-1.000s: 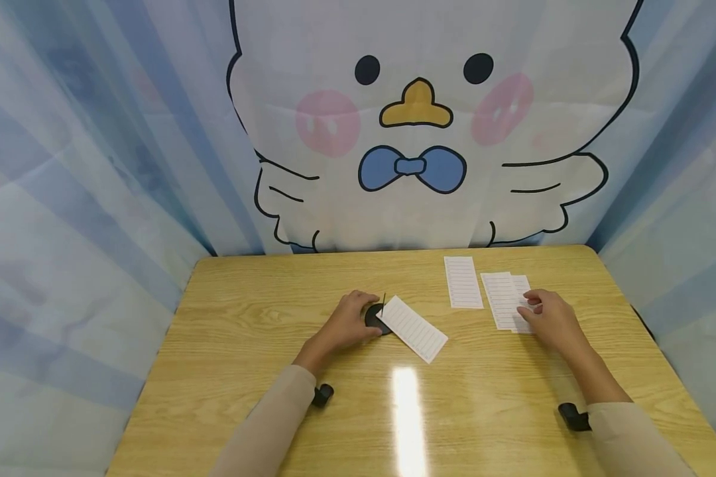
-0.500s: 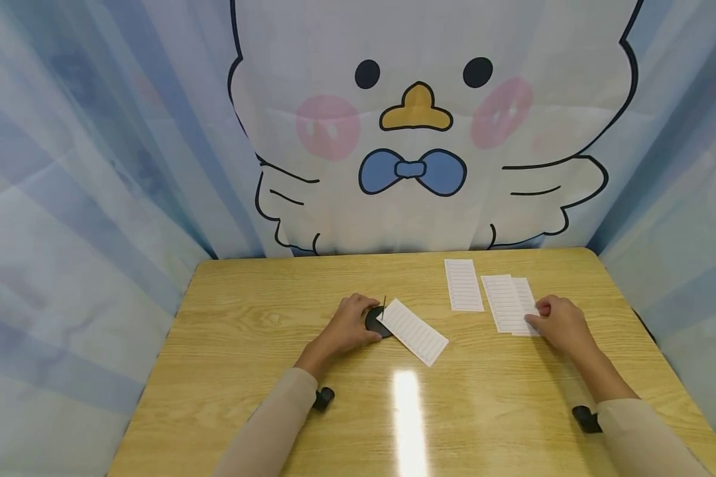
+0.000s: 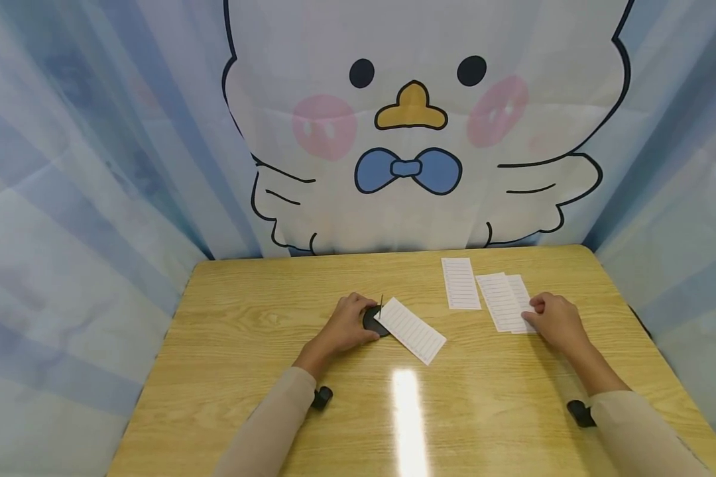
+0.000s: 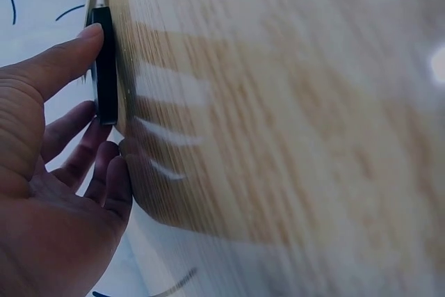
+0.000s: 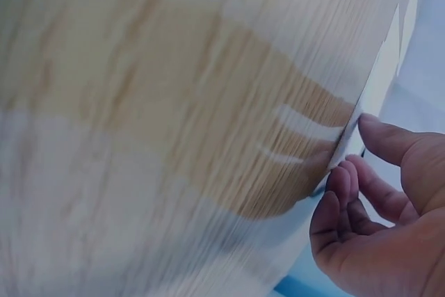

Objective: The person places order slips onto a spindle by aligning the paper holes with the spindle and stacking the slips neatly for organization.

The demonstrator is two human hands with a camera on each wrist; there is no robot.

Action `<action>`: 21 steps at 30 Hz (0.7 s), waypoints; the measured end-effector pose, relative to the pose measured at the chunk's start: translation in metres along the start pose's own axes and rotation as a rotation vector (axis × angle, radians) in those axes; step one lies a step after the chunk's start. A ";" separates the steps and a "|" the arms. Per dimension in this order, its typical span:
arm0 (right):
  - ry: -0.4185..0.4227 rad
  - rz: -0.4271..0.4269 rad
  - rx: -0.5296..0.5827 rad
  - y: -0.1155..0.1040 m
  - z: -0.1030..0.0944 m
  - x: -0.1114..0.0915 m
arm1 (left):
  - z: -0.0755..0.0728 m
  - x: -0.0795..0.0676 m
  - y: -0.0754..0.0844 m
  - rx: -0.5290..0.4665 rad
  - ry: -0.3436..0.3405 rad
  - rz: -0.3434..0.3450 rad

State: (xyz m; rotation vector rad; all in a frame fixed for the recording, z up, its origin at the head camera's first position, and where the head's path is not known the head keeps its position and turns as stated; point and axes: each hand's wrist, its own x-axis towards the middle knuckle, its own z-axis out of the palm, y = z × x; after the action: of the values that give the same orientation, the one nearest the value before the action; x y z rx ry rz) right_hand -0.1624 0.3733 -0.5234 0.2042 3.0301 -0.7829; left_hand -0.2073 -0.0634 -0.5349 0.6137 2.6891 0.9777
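Note:
My left hand (image 3: 347,324) grips the round black base of a bill spike (image 3: 372,322), thumb on one side and fingers on the other. Its thin upright pin carries a lined white slip (image 3: 414,332) that slants down to the right. In the left wrist view the base (image 4: 104,74) appears edge-on beside my thumb. On the right, my right hand (image 3: 557,322) pinches the right edge of another lined slip (image 3: 520,295), which lies partly under a neighbouring slip (image 3: 498,301). The right wrist view has my thumb on the pinched slip's edge (image 5: 368,95).
A further lined slip (image 3: 461,283) lies near the back of the wooden table (image 3: 262,397). Behind the table hangs a curtain (image 3: 406,218) with a cartoon bird. Small black wrist cameras sit at both cuffs.
My right hand has moved slightly right off the slip's face, and its thumb and finger have closed on the slip's right edge. My left hand stays on the bill spike.

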 end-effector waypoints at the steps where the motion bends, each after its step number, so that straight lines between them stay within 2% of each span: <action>1: -0.001 0.006 0.000 -0.001 0.001 0.000 | 0.000 0.000 0.000 0.001 -0.002 -0.004; 9: -0.024 0.065 0.026 -0.005 0.001 0.000 | -0.001 0.000 -0.001 0.004 -0.007 -0.010; 21: -0.057 0.097 0.044 -0.002 -0.004 0.003 | 0.000 0.000 -0.001 -0.003 -0.007 -0.016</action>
State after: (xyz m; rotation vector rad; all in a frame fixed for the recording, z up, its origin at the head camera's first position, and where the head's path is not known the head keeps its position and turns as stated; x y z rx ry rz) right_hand -0.1654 0.3740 -0.5192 0.3201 2.9266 -0.8327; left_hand -0.2076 -0.0640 -0.5349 0.5926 2.6818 0.9740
